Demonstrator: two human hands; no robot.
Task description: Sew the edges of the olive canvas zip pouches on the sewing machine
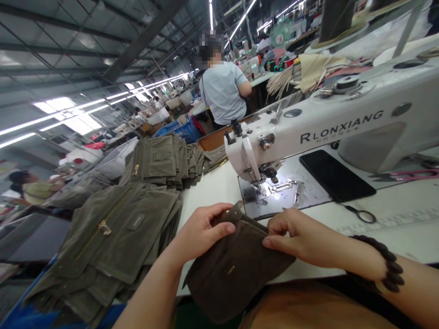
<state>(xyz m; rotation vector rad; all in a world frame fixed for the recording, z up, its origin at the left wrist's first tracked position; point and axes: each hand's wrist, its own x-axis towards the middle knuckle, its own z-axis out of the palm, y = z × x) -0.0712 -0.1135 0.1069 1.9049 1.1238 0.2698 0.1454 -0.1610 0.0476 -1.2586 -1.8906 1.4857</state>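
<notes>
The olive fabric pouch (233, 269) lies at lower centre, over the worktop (212, 187) edge. The left hand (202, 230) and right hand (302, 237) both pinch its top edge. It appears not yet under the sewing machine (325, 123) needle. Stacked pouches (137, 219) lie at left.

The white sewing table (212, 187) carries a white sewing machine (343, 123), with a black phone (336, 176) lying flat under its arm. Scissors (360, 214) and pink snips (411, 175) lie nearby, and a dark brown fabric piece (233, 269) overhangs the near edge.
</notes>
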